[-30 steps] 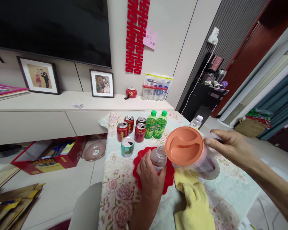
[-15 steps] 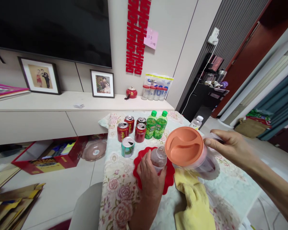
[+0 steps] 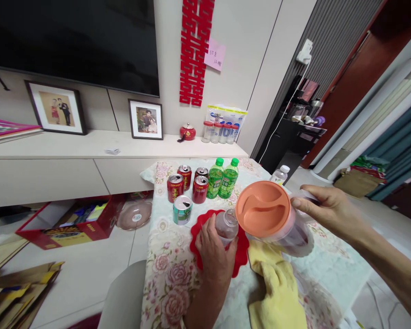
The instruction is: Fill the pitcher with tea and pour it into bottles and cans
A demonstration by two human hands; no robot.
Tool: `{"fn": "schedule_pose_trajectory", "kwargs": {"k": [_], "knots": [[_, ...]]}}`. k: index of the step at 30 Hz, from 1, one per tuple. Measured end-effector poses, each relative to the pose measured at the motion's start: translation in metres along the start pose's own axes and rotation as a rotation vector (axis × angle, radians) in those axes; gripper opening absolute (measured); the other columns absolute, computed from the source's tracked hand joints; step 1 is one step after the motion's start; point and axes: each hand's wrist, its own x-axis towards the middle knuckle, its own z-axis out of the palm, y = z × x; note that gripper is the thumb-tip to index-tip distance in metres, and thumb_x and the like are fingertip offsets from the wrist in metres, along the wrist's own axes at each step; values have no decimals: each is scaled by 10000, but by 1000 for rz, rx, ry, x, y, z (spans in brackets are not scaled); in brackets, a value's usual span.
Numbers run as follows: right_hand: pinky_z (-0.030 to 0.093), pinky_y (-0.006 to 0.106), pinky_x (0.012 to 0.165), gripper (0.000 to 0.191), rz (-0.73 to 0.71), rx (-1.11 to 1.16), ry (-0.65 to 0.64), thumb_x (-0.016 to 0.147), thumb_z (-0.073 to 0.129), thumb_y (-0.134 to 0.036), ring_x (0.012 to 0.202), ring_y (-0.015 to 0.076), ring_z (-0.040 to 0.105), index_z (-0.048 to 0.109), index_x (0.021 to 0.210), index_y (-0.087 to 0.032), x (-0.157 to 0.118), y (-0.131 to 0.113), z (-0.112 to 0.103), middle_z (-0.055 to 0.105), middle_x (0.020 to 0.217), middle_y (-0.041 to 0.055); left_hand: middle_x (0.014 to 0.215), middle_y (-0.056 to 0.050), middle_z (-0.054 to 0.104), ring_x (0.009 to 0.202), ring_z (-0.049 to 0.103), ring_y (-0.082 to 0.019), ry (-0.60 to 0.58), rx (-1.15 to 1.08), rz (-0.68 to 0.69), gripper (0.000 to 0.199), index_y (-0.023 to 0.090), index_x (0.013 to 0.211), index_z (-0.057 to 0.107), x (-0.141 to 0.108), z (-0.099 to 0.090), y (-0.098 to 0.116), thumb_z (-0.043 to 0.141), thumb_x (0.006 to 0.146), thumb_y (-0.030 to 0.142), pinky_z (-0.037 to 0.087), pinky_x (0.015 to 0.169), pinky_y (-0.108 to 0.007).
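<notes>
My left hand (image 3: 215, 249) is wrapped round a small clear bottle (image 3: 227, 224) above a red scalloped plate (image 3: 241, 260). My right hand (image 3: 324, 210) grips the handle of a clear pitcher (image 3: 296, 240) with an orange lid (image 3: 263, 209). The pitcher is tilted toward the bottle, its lid close to the bottle's mouth. Whether liquid runs between them I cannot make out. Under the pitcher lies a yellow cloth (image 3: 277, 288).
Several cans (image 3: 182, 210) and two green bottles (image 3: 215, 180) stand behind the plate on the flowered tablecloth (image 3: 173, 274). A white-capped bottle (image 3: 280, 174) is behind the pitcher. Beyond are a white cabinet (image 3: 133, 148) and lidded jars (image 3: 215, 133).
</notes>
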Motion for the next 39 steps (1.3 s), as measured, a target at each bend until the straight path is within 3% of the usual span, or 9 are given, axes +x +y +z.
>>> {"fn": "schedule_pose_trajectory", "kwargs": {"k": [32,39], "knots": [[211,272,424,705,-63,-62,18,879,699,-821,500,112,292,451,568,-239,3,-15,2,327,532,-51,1410,-200,717,1305,695,-403,-24,-7,-34,681,195,1490,468,1,-1,2,749,876,282,523,1076,-604],[204,266,431,702,-35,-49,7,875,707,-815,515,108,266,443,575,-238,3,-9,2,311,551,-56,1397,-195,726,1299,700,-404,-11,-13,-21,703,198,1497,461,0,-1,0,759,862,252,523,1073,-597]]}}
